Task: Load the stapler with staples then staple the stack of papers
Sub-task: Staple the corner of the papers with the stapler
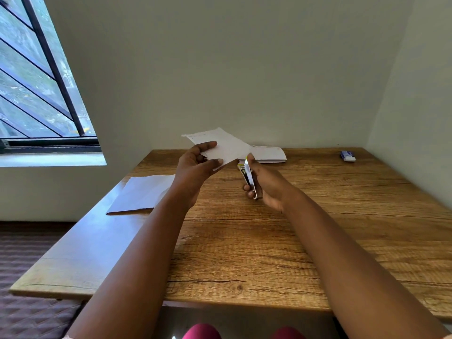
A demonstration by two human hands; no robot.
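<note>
Left hand [195,165] pinches raised papers [220,146]; right hand [266,185] grips the stapler [249,178], its length running near-to-far. Eraser [347,156] far right on the tabletop [269,241].

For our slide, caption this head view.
Left hand holds white papers; right hand grips silver metal stapler above wooden table.

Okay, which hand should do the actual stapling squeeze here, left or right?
Right, probably. The right hand already grips the stapler, its front end at the corner of the papers. The left hand is busy pinching those papers above the table.
</note>
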